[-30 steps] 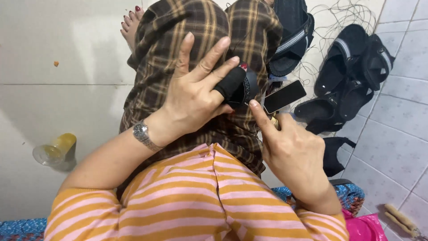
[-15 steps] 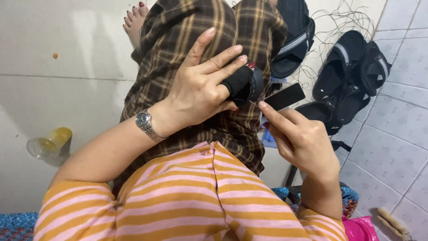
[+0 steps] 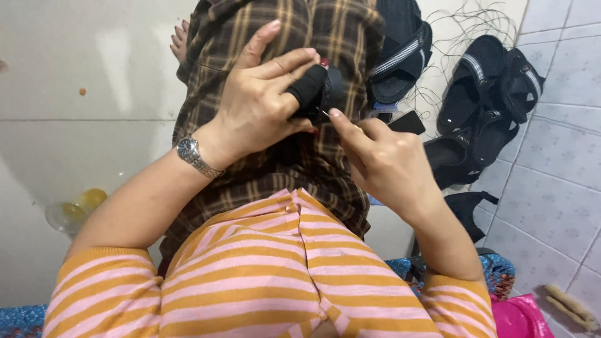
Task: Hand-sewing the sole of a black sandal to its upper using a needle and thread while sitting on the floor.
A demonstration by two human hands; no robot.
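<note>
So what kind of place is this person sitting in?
Probably a home, maybe doubling as a small sandal-making workspace. The floor is pale tile, black sandals lie in a loose pile with thin thread beside them, and the left hand holds a black strap piece over the lap.

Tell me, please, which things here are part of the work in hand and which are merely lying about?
In hand: left hand gripping black fabric piece; right hand pinching beside it.

Lying about: black strapped sandals, clear plastic cup, pink plastic bag.
</note>
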